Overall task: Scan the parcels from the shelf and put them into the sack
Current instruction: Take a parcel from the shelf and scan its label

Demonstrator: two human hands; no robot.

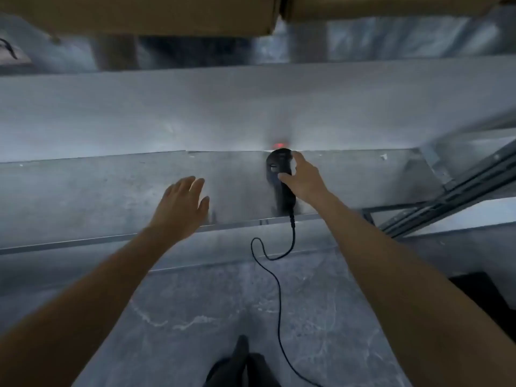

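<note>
Right hand: grips scanner, thumb and fingers round its head.
Left hand: open, fingers spread, over shelf.
Scanner: lying on shelf.
Parcels: cardboard, level above.

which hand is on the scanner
The right hand, thumb and fingers curled round the black scanner on the metal shelf. The left hand is spread open to its left, holding nothing.

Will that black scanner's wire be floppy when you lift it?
Probably floppy: the wire hangs in loops off the shelf edge. The scanner itself looks rigid and likely light, since the right hand alone grips it.
</note>
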